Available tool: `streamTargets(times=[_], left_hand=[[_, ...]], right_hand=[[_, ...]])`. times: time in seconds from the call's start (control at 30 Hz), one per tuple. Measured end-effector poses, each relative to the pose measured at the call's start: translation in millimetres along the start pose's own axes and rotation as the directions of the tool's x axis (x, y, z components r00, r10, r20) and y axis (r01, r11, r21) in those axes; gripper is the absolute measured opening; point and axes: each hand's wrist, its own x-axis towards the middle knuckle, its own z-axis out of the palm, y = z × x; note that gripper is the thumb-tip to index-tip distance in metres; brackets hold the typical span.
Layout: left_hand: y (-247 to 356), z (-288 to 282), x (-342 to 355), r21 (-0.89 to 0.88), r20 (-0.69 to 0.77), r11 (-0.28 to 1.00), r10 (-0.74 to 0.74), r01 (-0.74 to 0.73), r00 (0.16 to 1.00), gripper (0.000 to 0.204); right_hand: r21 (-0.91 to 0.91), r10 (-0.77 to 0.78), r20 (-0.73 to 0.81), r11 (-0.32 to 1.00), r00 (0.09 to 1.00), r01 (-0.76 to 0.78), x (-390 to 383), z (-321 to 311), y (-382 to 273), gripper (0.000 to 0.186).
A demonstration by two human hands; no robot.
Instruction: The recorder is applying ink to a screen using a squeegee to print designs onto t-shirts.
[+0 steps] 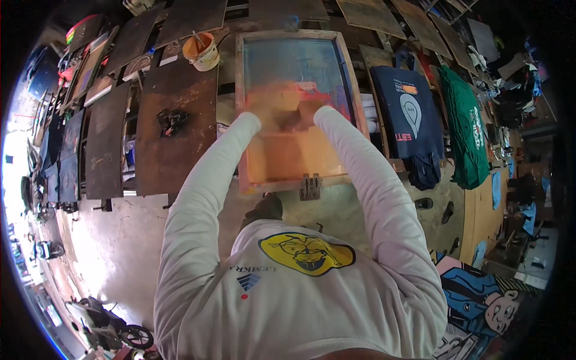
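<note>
A wooden-framed printing screen (241, 78) lies in front of me, its mesh blue at the far end and orange with red smears toward me. Over the middle of the mesh, my left hand (261, 113) and my right hand (307, 111) are close together, both smeared by motion. Between them shows a blurred brown squeegee (287, 120), which both hands appear closed around; the fingers are not sharp. A metal hinge clamp (310, 186) sits on the screen's near edge. Whatever lies beneath the screen is hidden.
An ink-stained bucket (201, 53) with a stick in it stands beyond a dark board (180, 132) on the left; a crumpled black thing (172, 122) lies on that board. To the right are a printed navy shirt (410, 114) and a green shirt (465, 126). Sandals (447, 212) lie on the floor.
</note>
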Motion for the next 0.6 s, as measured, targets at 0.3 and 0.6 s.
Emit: streamTargets(times=[0.3,0.6], left_hand=[[-81,45,100,0.018,-0.289,0.982,-0.173,0.186,0.941,0.047],[-23,43,-13,0.046,-0.094,0.999,0.021,-0.017,0.995,0.028]], right_hand=[[0.084,0.162,-0.511,0.987,0.844,-0.139,36,-13,26,0.036],[0.225,0.209,-0.395,0.966,0.894,-0.127,-51,57,-33,0.031]])
